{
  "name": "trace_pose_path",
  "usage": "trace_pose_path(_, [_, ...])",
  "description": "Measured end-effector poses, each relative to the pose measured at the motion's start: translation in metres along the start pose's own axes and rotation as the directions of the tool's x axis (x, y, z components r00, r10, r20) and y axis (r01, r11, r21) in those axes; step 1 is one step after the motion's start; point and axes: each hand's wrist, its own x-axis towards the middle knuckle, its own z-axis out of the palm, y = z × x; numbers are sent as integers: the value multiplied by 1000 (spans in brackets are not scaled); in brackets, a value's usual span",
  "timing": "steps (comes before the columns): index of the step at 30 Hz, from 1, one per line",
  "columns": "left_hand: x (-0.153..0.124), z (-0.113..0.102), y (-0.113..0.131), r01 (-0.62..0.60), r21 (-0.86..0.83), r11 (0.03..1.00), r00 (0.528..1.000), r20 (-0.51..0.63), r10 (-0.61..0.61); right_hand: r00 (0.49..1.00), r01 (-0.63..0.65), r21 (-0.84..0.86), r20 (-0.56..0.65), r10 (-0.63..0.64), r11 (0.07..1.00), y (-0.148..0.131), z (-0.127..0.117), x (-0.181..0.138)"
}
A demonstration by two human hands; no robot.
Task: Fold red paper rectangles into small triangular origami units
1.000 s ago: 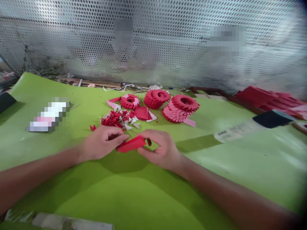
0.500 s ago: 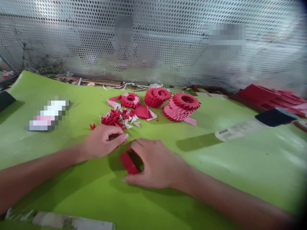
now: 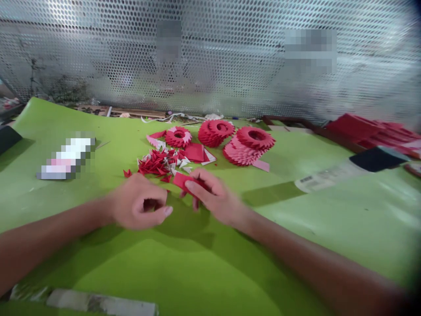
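Note:
My right hand [image 3: 217, 197] pinches a folded strip of red paper [image 3: 181, 180] between thumb and fingers, raised over the green table. To its left, my left hand [image 3: 141, 204] is curled, its thumb pointing right. Its fingertips are turned under, and what they hold, if anything, is hidden. Just beyond both hands lies a loose pile of small red and white folded paper pieces [image 3: 157, 162]. A flat red paper square [image 3: 194, 152] rests against the pile's right side.
Behind the pile stand a red and pink paper ring [image 3: 178, 137], a red paper cylinder [image 3: 215, 132] and a pink and red one [image 3: 249, 147]. A blurred-out phone-like object [image 3: 67, 159] lies left, a dark-capped clear bottle [image 3: 335, 175] right. Red stacks [image 3: 365, 131] sit far right.
My right hand has lifted the red paper strip off the table, moving it away from me and turning it. My left hand has come slightly nearer and curled more.

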Motion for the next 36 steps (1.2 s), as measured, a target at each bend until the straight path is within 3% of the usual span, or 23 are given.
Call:
trace_pose_path(3, [0, 2, 6, -27, -19, 999, 988, 150, 29, 989, 46, 33, -142, -41, 998, 2, -4, 6])
trace_pose_path(5, [4, 2, 9, 43, -8, 999, 982, 182, -41, 977, 71, 30, -203, -64, 997, 2, -6, 9])
trace_pose_path(9, [14, -1, 5, 222, 80, 972, 975, 9, -224, 952, 155, 38, -274, -139, 987, 5, -7, 14])
trace_pose_path(13, [21, -6, -2, 355, 73, 932, 929, -137, -344, 933, 180, -49, -308, -186, 983, 10, -8, 16])
trace_pose_path(16, [19, -7, 1, 377, -4, 926, 903, -218, -369, 923, 225, -171, -278, -266, 959, 10, -9, 14])
trace_pose_path(18, [16, -5, 5, 360, -53, 932, 903, -232, -362, 901, 327, -251, -208, -381, 911, 9, -7, 11])
trace_pose_path(22, [13, -3, 10, 357, -54, 933, 933, -40, -359, 755, 590, -416, -22, -656, 692, 9, -4, 6])
trace_pose_path(24, [13, -3, 9, 356, -39, 934, 934, 46, -354, 702, 633, -490, 36, -711, 600, 10, -2, 5])
trace_pose_path(26, [14, -4, 7, 383, -74, 921, 923, 78, -378, 684, 658, -479, 59, -727, 581, 11, -2, 5])
trace_pose_path(28, [15, -5, 4, 424, -137, 895, 905, 82, -417, 693, 674, -394, 46, -719, 625, 11, -1, 4])
trace_pose_path(30, [16, -6, 2, 441, -188, 877, 897, 70, -436, 736, 655, -292, 41, -675, 697, 9, -1, 4])
trace_pose_path(36, [17, -6, 1, 427, -266, 864, 902, 57, -428, 853, 499, -14, 185, -489, 866, 5, -1, 1])
